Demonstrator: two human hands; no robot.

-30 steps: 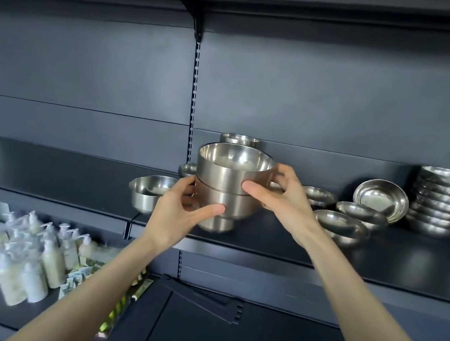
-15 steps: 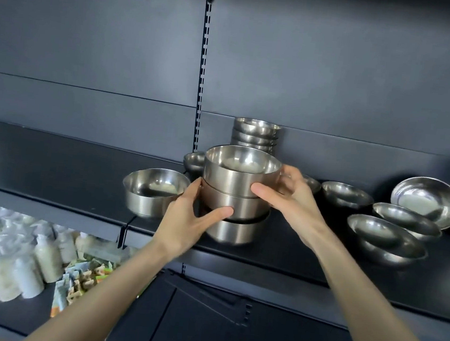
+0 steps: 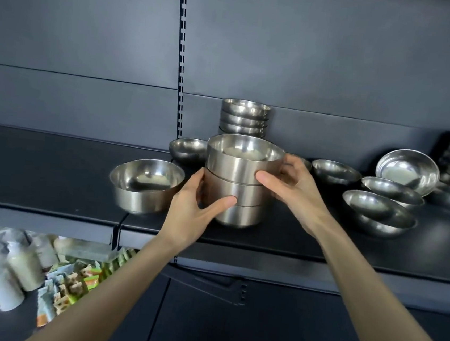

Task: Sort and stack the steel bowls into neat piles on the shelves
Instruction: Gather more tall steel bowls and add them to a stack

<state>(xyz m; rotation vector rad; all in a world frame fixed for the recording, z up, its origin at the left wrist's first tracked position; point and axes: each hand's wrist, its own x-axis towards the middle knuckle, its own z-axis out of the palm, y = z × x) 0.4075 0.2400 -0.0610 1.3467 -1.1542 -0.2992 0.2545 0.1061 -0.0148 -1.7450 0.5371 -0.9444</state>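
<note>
A: What finish did the stack of bowls show?
B: Bare silver steel, mirror-bright, unpatterned. The loose bowl matched.
A: The shelf?
B: Matt black. The back panel was plain dark grey-blue; the black upright carried a column of pale slots.
A: Below?
B: Bottles were cream-white; packets were green and orange.

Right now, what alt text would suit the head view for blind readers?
The left hand and right hand grip a stack of three steel bowls on a dark shelf. One deep bowl sits left of it, another pile behind, shallow bowls at right.
</note>
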